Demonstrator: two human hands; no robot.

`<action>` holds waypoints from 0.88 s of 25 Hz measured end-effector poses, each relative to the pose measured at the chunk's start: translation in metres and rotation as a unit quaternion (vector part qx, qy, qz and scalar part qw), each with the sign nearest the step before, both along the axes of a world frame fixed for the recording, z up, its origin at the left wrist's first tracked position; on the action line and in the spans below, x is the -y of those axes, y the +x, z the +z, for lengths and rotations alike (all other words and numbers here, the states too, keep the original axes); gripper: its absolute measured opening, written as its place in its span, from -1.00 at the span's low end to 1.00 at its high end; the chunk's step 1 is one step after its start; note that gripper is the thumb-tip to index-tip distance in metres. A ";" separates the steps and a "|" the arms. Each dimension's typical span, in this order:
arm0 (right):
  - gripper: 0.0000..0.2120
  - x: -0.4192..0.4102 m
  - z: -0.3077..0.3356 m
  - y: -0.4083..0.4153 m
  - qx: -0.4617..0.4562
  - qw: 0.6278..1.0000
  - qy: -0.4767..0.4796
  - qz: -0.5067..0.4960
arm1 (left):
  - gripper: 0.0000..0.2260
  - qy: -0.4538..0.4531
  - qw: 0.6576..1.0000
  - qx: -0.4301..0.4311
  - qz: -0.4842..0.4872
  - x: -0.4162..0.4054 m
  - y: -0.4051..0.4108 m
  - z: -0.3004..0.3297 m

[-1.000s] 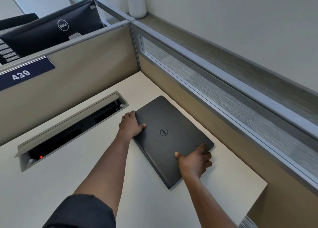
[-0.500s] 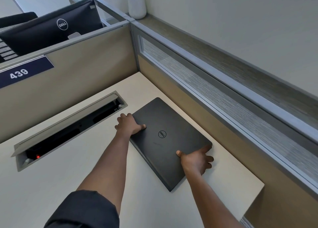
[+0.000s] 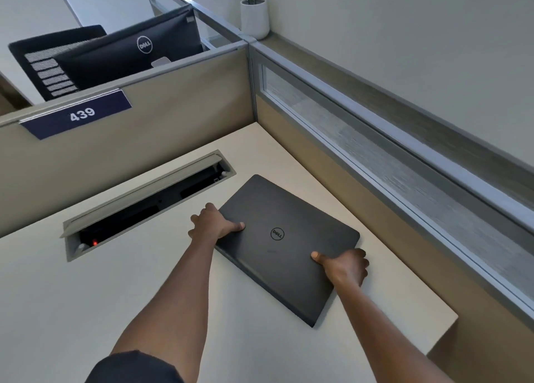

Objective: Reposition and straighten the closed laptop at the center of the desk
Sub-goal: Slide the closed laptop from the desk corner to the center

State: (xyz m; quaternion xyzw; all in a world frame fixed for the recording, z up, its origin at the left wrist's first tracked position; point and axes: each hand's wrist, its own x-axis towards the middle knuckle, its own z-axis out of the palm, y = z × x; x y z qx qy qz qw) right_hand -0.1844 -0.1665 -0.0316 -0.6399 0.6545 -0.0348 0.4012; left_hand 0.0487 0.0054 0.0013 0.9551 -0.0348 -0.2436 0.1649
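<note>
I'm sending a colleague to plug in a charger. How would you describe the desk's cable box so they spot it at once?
On the pale desk, look toward the tan partition carrying the blue 439 sign. The cable box is a long grey-framed slot sunk into the desktop, left of the closed black laptop. Its lid is tilted open and a small red light glows inside.

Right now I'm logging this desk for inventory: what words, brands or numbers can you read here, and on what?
"DELL": round logo on the lid of the closed laptop, which both hands grip.
"DELL": round logo on the back of the monitor behind the partition.
"439": white digits on the dark blue sign on the partition.
No other text is visible.
</note>
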 end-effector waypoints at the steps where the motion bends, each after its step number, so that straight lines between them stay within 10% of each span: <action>1: -0.08 -0.001 0.000 0.000 0.009 1.000 -0.005 0.013 | -0.20 -0.015 1.000 -0.007 0.017 -0.010 -0.003 0.001; 22: -0.24 -0.095 0.024 0.127 0.037 0.909 -0.046 0.413 | -0.27 -0.103 0.917 -0.015 0.384 -0.242 -0.112 -0.027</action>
